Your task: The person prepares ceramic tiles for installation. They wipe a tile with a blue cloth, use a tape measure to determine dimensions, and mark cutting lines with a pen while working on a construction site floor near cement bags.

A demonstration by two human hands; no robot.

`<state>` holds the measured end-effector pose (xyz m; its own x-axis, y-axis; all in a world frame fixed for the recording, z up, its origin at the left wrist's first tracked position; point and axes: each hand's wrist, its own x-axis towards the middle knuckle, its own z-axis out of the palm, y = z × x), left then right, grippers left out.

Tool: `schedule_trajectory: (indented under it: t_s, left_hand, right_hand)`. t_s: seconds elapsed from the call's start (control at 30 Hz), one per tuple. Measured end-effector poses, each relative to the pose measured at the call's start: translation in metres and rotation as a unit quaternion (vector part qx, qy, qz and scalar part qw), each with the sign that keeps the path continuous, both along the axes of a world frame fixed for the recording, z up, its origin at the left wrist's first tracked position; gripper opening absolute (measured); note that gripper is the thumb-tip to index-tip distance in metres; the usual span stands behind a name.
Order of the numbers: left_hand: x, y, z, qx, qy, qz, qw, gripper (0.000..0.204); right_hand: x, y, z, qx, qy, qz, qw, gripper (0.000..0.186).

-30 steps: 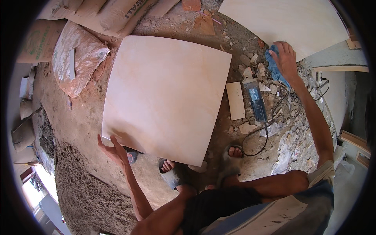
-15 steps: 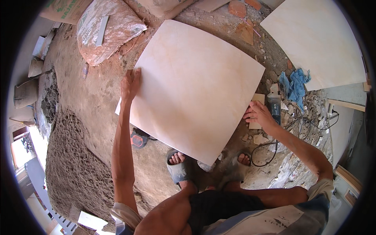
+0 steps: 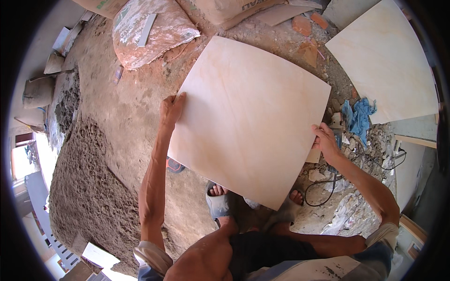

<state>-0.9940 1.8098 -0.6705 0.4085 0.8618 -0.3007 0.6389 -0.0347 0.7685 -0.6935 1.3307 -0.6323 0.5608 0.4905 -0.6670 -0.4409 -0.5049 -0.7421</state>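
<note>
A large square cream tile (image 3: 248,122) with a faint marbled face is in front of me, its near corner above the ground between my sandalled feet. At its left edge my left hand (image 3: 171,108) is closed, thumb on the face and fingers hidden behind. My right hand (image 3: 326,143) grips the right edge in the same way. Beneath the tile's lower left side, part of an orange and black tool (image 3: 175,165) shows. Close to my right hand, a dark device on the ground is mostly covered by it.
A second cream tile (image 3: 384,65) leans at the far right, with a blue cloth (image 3: 360,117) below it. Rubble and a black cable (image 3: 321,203) lie on the right. A dusty sack (image 3: 150,42) stands far left; a sand heap (image 3: 89,187) fills the near left. Brick pieces (image 3: 302,25) lie at the back.
My right hand, loose with spread fingers beside the tile before, is now closed on its right edge. The whole view has shifted, with the scene moved rightward and slightly down.
</note>
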Motion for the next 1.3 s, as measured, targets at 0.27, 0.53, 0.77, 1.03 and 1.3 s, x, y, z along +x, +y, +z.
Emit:
schedule_trajectory:
  t_s: [0.27,0.53,0.77,1.03,1.3]
  left_hand:
    - [-0.087,-0.069,0.077,-0.092,-0.024,0.085,0.992,0.044]
    - [-0.133,-0.105,0.206,-0.12,-0.189,0.097,0.97,0.032]
    - [-0.093,-0.099,0.313,-0.061,-0.267,-0.073,0.959,0.036]
    - [-0.008,-0.134,0.439,-0.008,-0.328,-0.24,0.914,0.028]
    - [0.032,-0.145,0.528,0.148,-0.287,-0.389,0.863,0.028]
  right_hand:
    - [0.012,0.022,0.078,0.017,-0.108,0.019,0.994,0.025]
    - [0.029,0.088,0.065,0.045,-0.143,-0.018,0.989,0.055]
    - [0.06,0.123,0.044,-0.013,-0.079,0.044,0.996,0.058]
    - [0.074,0.107,0.062,-0.052,-0.095,0.079,0.991,0.056]
    - [0.062,0.106,0.056,-0.035,-0.098,0.094,0.99,0.055]
